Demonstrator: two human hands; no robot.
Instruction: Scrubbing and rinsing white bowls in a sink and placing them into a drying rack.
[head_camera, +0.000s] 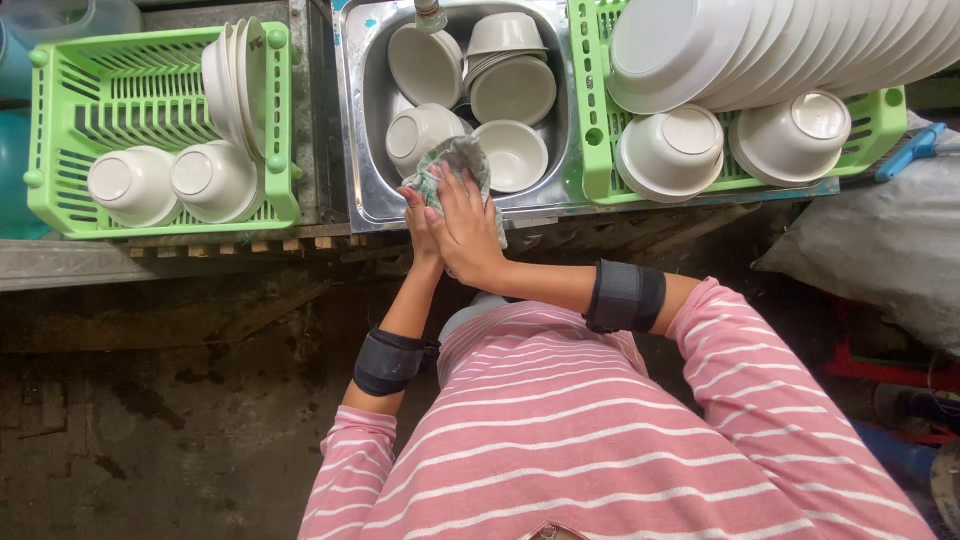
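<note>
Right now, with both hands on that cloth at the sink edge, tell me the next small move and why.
Probably reach the left hand forward for the nearest upturned white bowl in the sink, keeping the grey-green cloth under the right hand. Both hands are pressed together on the cloth, and that bowl lies just beyond them.
</note>
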